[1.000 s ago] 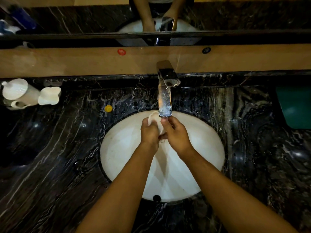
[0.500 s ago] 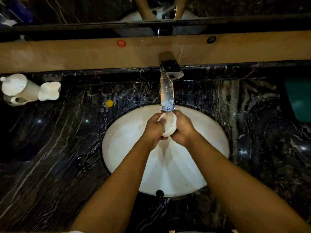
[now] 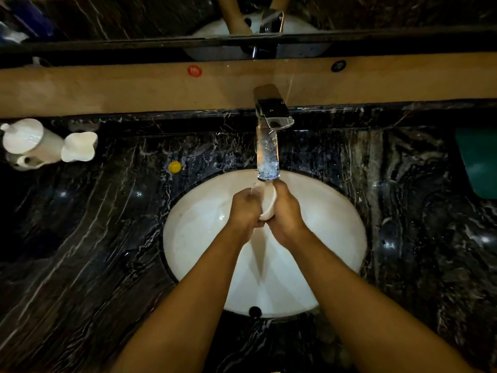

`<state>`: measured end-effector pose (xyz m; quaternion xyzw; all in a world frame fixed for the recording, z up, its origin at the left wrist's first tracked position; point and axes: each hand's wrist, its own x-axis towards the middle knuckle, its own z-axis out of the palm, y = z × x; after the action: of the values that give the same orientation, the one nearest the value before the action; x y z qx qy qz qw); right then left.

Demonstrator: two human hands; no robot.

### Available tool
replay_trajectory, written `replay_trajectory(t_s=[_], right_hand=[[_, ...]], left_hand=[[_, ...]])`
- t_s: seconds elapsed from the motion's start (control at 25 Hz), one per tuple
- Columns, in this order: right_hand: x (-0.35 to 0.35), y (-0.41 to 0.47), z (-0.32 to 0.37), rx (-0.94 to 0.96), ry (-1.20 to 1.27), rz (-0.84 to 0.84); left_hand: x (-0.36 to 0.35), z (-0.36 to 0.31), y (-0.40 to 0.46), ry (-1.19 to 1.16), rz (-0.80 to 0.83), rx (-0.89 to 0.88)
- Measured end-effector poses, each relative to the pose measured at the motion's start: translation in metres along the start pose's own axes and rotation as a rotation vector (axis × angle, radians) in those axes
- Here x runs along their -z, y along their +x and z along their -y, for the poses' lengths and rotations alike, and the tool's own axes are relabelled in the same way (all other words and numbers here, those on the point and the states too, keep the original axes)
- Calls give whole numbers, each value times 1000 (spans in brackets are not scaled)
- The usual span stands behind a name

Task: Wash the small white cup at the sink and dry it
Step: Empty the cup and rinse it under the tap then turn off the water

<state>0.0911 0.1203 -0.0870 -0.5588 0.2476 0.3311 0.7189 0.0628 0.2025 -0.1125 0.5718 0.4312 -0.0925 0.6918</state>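
Observation:
The small white cup [image 3: 268, 201] is held over the white oval sink [image 3: 336, 224], right under the chrome faucet [image 3: 271, 117], whose spout [image 3: 267, 157] runs water onto it. My left hand [image 3: 246, 208] grips the cup from the left and my right hand [image 3: 285, 211] wraps it from the right. Only a narrow strip of the cup shows between the two hands; the rest is hidden by fingers.
On the black marble counter [image 3: 94, 251] stand a white lidded pot [image 3: 29, 142] and a white wavy-rimmed cup [image 3: 79, 146] at the far left. A small yellow cap [image 3: 175, 166] lies left of the faucet. A teal thing [image 3: 478, 162] sits at the right edge. A mirror runs along the back.
The cup has turned between my hands, now showing only a thin edge. My hands stay together under the running water.

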Motion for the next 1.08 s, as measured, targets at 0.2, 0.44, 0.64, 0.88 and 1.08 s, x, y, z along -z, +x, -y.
replay_trajectory(t_s=[0.2, 0.44, 0.64, 0.88, 1.08], right_hand=[[3, 3, 23, -296, 148, 98], [1, -10, -9, 76, 82, 49], [10, 1, 10, -137, 128, 112], [12, 4, 18, -292, 193, 230], [8, -5, -1, -110, 362, 195]], left_hand=[[4, -3, 4, 53, -67, -88], [-6, 2, 0, -141, -27, 107], [2, 8, -7, 9, 67, -71], [5, 5, -2, -40, -39, -109], [-1, 0, -3, -176, -144, -94]])
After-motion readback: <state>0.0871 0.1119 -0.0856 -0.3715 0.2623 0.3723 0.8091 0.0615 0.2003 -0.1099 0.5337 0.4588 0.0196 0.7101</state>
